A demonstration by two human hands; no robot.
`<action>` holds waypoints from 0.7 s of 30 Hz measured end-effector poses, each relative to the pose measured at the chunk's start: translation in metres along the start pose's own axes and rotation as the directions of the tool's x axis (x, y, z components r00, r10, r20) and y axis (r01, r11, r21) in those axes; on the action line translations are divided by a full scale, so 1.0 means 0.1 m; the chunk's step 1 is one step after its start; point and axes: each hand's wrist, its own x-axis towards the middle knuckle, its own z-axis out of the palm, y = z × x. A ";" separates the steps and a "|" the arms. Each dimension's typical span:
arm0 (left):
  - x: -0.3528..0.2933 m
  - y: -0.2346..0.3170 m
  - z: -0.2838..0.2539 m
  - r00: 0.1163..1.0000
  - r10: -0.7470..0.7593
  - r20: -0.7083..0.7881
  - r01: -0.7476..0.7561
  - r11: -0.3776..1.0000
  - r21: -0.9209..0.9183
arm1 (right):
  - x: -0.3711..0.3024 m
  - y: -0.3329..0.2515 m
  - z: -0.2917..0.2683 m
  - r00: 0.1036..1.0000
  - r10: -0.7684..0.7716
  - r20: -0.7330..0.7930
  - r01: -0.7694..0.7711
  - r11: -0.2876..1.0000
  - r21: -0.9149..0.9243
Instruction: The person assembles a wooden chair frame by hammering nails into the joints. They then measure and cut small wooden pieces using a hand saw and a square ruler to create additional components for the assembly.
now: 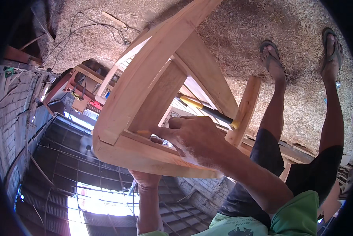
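A pale wooden furniture frame [141, 92] sits in the middle, its long beam leaning up toward 1 o'clock. The right hand [196, 137] is near the center, over the inside edge of the frame. Its pointing finger reaches toward 9 o'clock, and the other fingers are curled under. The fingertip is at a small tan-orange bit [143, 133], just toward 8 o'clock, by the frame's inner strip. I cannot tell if the hand is pinching the bit.

The left hand [145, 179] is at 7 o'clock, up against the underside of the low wooden rail [152, 159]. The rail hides its fingers, so I cannot tell if they are spread or pressed together.

A yellow and black tool handle [212, 112] lies at 3 o'clock, beside a short wooden post [247, 106]. Two feet in flip-flops [271, 55] are at 2 o'clock, on ground [231, 35] covered in wood shavings. A thin dark cord [80, 25] curls at 11 o'clock.
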 end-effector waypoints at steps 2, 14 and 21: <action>-0.01 -0.01 -0.01 1.000 0.017 0.014 -0.017 1.000 0.026 | 0.00 0.01 0.00 1.000 -0.013 -0.008 0.013 1.000 -0.005; -0.01 -0.06 0.09 0.978 0.028 -0.209 -0.036 0.999 -0.035 | 0.00 -0.07 -0.08 1.000 0.001 -0.016 -0.002 0.999 -0.037; 0.07 0.01 0.20 0.997 0.006 -0.076 -0.013 0.995 -0.095 | 0.05 -0.06 -0.19 0.991 0.017 0.132 -0.005 0.996 -0.084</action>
